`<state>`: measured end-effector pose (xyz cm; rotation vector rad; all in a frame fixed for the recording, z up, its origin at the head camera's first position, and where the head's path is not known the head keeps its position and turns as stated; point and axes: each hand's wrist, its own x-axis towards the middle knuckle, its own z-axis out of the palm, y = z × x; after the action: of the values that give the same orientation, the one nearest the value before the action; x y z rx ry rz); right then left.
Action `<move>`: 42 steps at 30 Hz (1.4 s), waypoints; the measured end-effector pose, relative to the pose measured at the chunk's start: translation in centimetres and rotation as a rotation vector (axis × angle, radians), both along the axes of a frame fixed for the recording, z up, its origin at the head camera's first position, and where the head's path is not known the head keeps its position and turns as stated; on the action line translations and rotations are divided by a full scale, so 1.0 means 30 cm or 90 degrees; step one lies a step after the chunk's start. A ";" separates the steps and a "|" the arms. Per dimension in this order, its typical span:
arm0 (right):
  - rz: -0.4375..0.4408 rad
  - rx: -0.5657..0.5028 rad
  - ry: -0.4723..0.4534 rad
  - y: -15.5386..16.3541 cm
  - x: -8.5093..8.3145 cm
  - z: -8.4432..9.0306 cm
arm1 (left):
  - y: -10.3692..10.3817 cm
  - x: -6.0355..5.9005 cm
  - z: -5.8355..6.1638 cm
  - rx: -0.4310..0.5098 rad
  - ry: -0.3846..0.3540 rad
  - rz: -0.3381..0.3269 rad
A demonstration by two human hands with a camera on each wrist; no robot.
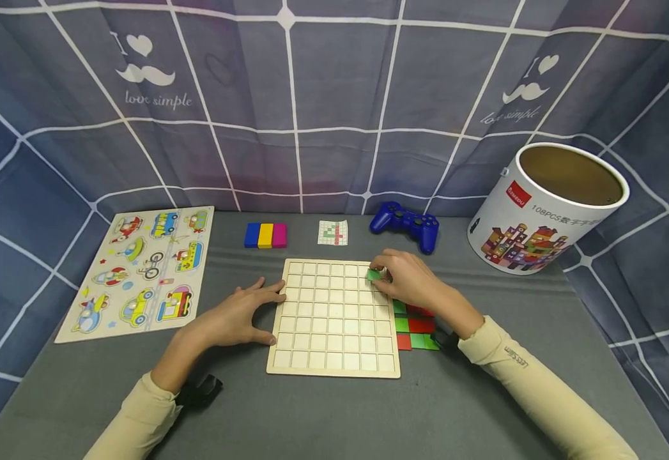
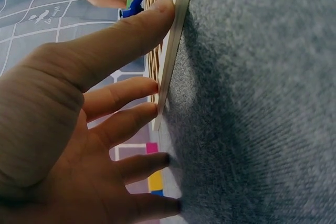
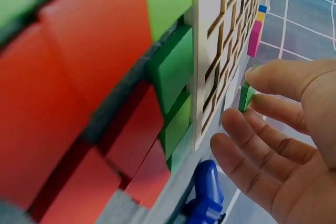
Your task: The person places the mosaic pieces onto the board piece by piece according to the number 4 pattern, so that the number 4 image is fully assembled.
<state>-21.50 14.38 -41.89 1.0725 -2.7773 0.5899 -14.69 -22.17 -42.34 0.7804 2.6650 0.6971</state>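
Observation:
A pale wooden grid board (image 1: 334,316) lies on the grey table, all its cells bare. My right hand (image 1: 409,281) pinches a small green tile (image 1: 374,275) over the board's far right corner; the right wrist view shows that tile (image 3: 245,96) between thumb and fingers beside the board edge (image 3: 202,61). My left hand (image 1: 236,316) rests flat with straight fingers against the board's left edge (image 2: 170,51). Red and green tiles (image 1: 417,326) lie in a block just right of the board, partly hidden by my right wrist.
A blue game controller (image 1: 406,223) and a small pattern card (image 1: 333,232) lie behind the board. Blue, yellow and pink blocks (image 1: 265,235) sit at back left. A vehicle puzzle board (image 1: 141,271) lies far left. A large open cylindrical tub (image 1: 547,207) stands at right.

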 end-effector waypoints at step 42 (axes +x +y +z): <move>0.002 0.058 -0.077 -0.111 -0.095 0.020 | 0.000 0.000 -0.001 0.003 -0.012 0.006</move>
<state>-24.34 11.05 -41.30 1.0937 -2.9325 0.5508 -14.69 -22.16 -42.36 0.7599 2.6518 0.7098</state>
